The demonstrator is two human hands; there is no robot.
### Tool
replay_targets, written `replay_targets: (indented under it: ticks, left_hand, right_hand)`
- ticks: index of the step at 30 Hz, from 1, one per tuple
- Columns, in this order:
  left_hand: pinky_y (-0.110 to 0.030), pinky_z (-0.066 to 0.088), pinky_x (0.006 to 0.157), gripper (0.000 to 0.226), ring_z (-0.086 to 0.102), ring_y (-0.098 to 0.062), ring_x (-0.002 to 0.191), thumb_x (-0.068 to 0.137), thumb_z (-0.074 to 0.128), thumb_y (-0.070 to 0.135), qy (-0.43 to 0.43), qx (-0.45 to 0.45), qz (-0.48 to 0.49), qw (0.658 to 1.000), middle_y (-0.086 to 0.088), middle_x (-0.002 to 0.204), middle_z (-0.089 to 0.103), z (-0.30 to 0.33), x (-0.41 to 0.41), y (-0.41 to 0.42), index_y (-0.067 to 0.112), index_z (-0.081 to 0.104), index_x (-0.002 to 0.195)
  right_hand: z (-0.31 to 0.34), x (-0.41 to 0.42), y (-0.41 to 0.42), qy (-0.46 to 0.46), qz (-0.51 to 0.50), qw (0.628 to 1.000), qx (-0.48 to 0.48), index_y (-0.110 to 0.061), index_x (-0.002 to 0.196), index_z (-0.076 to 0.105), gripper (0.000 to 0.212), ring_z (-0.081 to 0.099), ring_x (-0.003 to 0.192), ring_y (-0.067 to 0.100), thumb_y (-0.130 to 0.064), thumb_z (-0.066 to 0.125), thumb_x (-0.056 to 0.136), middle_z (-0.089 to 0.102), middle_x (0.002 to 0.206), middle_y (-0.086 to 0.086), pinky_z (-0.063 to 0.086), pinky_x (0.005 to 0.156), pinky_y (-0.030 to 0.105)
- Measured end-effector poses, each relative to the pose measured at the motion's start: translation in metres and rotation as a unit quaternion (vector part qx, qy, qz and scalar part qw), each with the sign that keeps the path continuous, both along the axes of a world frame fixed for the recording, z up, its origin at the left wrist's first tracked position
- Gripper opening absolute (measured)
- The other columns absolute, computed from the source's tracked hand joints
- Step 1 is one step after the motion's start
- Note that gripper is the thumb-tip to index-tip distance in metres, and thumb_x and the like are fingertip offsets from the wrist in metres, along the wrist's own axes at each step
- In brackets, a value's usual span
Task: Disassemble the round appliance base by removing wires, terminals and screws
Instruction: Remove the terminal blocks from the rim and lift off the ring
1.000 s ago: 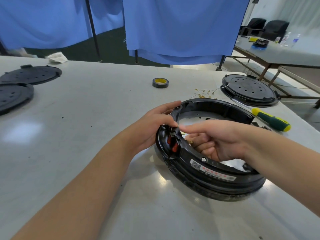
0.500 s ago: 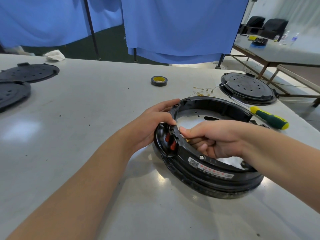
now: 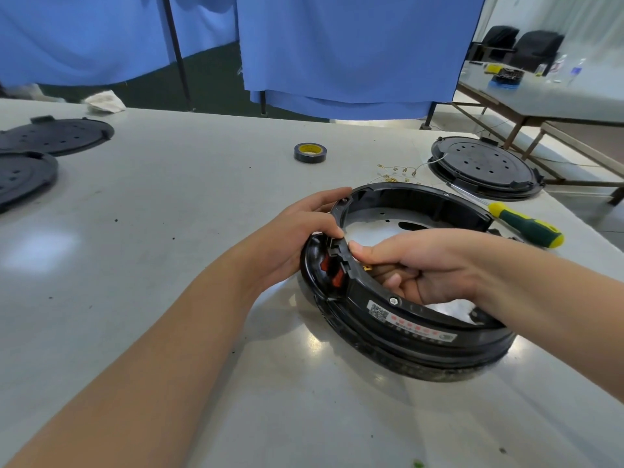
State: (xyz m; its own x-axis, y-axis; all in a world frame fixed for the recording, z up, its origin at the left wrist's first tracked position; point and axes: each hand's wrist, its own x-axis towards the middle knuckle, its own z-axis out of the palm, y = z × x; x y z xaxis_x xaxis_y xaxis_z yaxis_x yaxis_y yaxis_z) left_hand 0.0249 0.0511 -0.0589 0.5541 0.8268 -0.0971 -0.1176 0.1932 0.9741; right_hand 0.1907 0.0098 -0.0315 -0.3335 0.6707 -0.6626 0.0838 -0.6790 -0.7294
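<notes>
— Where was the round base, and which step was in hand?

— It lay on the tabletop, right of centre and near. The left hand gripped its left rim beside the red terminals. The right hand reached inside the ring, fingers curled around something small and yellowish; I judged it was a wire or terminal being freed.

— And next?

— Probably a steady pull while the left hand braced the rim; a screw showed on the near wall, and the screwdriver lay just beyond.

— Anything inside the base?

— Only its bare metal floor showed. Loose wires lay on the far side.
</notes>
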Motion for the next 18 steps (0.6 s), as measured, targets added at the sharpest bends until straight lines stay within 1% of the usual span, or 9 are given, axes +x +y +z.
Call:
replay_targets:
  ticks: [4, 5, 8, 9, 11, 12, 14, 16, 18]
  left_hand:
    - [-0.042, 0.051, 0.096, 0.059, 0.055, -0.028, 0.12, 0.079, 0.047, -0.005, 0.002, 0.006, -0.003, 1.0, -0.007, 0.136, 0.05, 0.0, -0.0009, -0.0013, 0.023, 0.053, 0.131]
    - [-0.042, 0.051, 0.096, 0.059, 0.055, -0.028, 0.12, 0.079, 0.048, -0.004, 0.001, 0.006, -0.003, 1.0, -0.007, 0.136, 0.05, 0.0, -0.0008, -0.0016, 0.023, 0.053, 0.131]
    - [-0.04, 0.051, 0.094, 0.065, 0.055, -0.028, 0.12, 0.067, 0.052, 0.003, 0.001, -0.002, 0.001, 1.0, -0.005, 0.134, 0.051, 0.0013, -0.0003, -0.0024, 0.023, 0.055, 0.129]
    - [-0.042, 0.051, 0.095, 0.065, 0.056, -0.029, 0.12, 0.067, 0.053, 0.003, 0.001, -0.002, 0.002, 1.0, -0.005, 0.134, 0.051, 0.0013, -0.0004, -0.0023, 0.023, 0.055, 0.129]
    - [-0.046, 0.048, 0.099, 0.059, 0.056, -0.03, 0.12, 0.076, 0.05, -0.002, 0.001, 0.001, 0.002, 1.0, -0.005, 0.136, 0.05, 0.0011, -0.0008, -0.0022, 0.023, 0.055, 0.13]
    - [-0.048, 0.047, 0.1, 0.057, 0.055, -0.032, 0.121, 0.081, 0.047, -0.005, 0.0, 0.002, 0.003, 1.0, -0.004, 0.136, 0.05, 0.0008, -0.0014, -0.002, 0.023, 0.054, 0.13]
    - [-0.046, 0.048, 0.097, 0.057, 0.054, -0.034, 0.121, 0.083, 0.044, -0.007, 0.0, 0.002, 0.003, 1.0, -0.003, 0.135, 0.05, 0.0005, -0.0022, -0.0014, 0.023, 0.054, 0.131]
    - [-0.042, 0.05, 0.093, 0.058, 0.055, -0.033, 0.12, 0.082, 0.046, -0.006, 0.001, 0.004, -0.002, 1.0, -0.002, 0.136, 0.049, 0.0011, -0.0021, -0.0016, 0.023, 0.054, 0.132]
    - [-0.04, 0.05, 0.093, 0.059, 0.056, -0.03, 0.12, 0.081, 0.047, -0.006, -0.002, 0.005, -0.002, 1.0, -0.004, 0.138, 0.048, 0.0017, -0.0019, -0.0021, 0.023, 0.053, 0.132]
  right_hand:
    - [0.0001, 0.0008, 0.0005, 0.011, 0.008, 1.0, -0.004, -0.01, 0.073, 0.066, 0.029, 0.008, 0.062, 0.006, -0.026, 0.08, 0.054, 0.032, 0.069, -0.003, 0.035, 0.034, 0.012]
    - [-0.0001, 0.0006, 0.0006, 0.011, 0.008, 1.0, -0.005, -0.01, 0.073, 0.065, 0.03, 0.008, 0.063, 0.007, -0.026, 0.08, 0.053, 0.032, 0.069, -0.003, 0.035, 0.034, 0.012]
    - [0.0008, 0.0005, 0.0001, 0.005, 0.006, 1.0, -0.004, -0.011, 0.077, 0.064, 0.029, 0.004, 0.071, 0.008, -0.026, 0.078, 0.057, 0.034, 0.072, -0.003, 0.036, 0.035, 0.011]
    - [0.0016, 0.0006, 0.0, 0.003, 0.008, 1.0, -0.003, -0.012, 0.075, 0.063, 0.026, 0.006, 0.065, 0.007, -0.027, 0.076, 0.059, 0.033, 0.067, -0.004, 0.036, 0.035, 0.011]
    - [0.0042, 0.0003, -0.0005, -0.004, 0.013, 1.0, 0.001, -0.014, 0.065, 0.061, 0.02, 0.013, 0.042, 0.003, -0.028, 0.074, 0.061, 0.028, 0.051, -0.008, 0.037, 0.036, 0.013]
    - [0.0054, -0.0002, -0.0008, -0.012, 0.013, 1.0, 0.004, -0.016, 0.06, 0.058, 0.021, 0.018, 0.034, 0.003, -0.03, 0.075, 0.061, 0.027, 0.045, -0.009, 0.038, 0.036, 0.013]
    - [0.007, -0.0015, -0.0017, -0.04, 0.004, 0.999, 0.01, -0.019, 0.057, 0.051, 0.028, 0.023, 0.029, 0.003, -0.031, 0.075, 0.061, 0.027, 0.039, -0.009, 0.039, 0.036, 0.015]
    - [0.0072, -0.0034, -0.0023, -0.063, -0.012, 0.998, 0.022, -0.02, 0.063, 0.048, 0.031, 0.023, 0.029, 0.003, -0.032, 0.076, 0.06, 0.027, 0.04, -0.009, 0.039, 0.035, 0.015]
    - [0.0069, -0.0045, -0.0027, -0.066, -0.018, 0.997, 0.031, -0.02, 0.068, 0.049, 0.038, 0.025, 0.03, 0.002, -0.036, 0.08, 0.051, 0.028, 0.041, -0.009, 0.04, 0.035, 0.014]
